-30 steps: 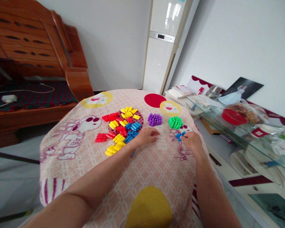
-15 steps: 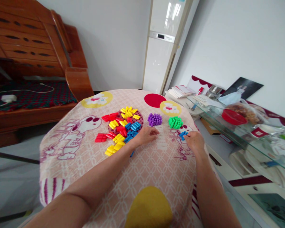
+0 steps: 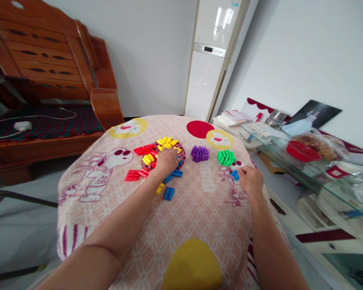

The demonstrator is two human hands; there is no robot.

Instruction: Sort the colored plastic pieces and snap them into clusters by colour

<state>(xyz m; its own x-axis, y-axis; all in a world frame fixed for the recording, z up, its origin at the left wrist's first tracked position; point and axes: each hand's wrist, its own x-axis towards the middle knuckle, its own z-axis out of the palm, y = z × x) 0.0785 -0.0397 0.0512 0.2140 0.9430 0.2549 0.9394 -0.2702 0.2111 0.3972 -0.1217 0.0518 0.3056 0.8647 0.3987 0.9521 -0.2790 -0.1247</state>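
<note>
My left hand [image 3: 167, 162] reaches over the pile of small plastic pieces, fingers extended downward and nothing visibly held. It covers part of the blue pieces [image 3: 177, 172] and red pieces [image 3: 143, 150]. Just beyond its fingertips lie yellow pieces [image 3: 167, 141]. My right hand [image 3: 251, 180] is at the table's right side, thumb and fingers pinched on small blue tube-like pieces [image 3: 234, 174] at the cloth. Behind it stands a tight cluster of green pieces [image 3: 226, 157]. To the left of that is a similar purple cluster [image 3: 199, 153]. A pair of blue pieces [image 3: 169, 193] lies by my left wrist.
A patterned pink cloth [image 3: 199, 217] covers the round table. On the right, a glass-topped cabinet [image 3: 293, 169] holds papers, a red bowl [image 3: 302, 151] and bags. A wooden bench [image 3: 48, 72] stands at the back left, and a tall white air conditioner [image 3: 204, 80] at the back.
My left hand has moved left from beside the blue pieces to over the pile. My right hand stays at the blue pieces on the right. The view has shifted slightly.
</note>
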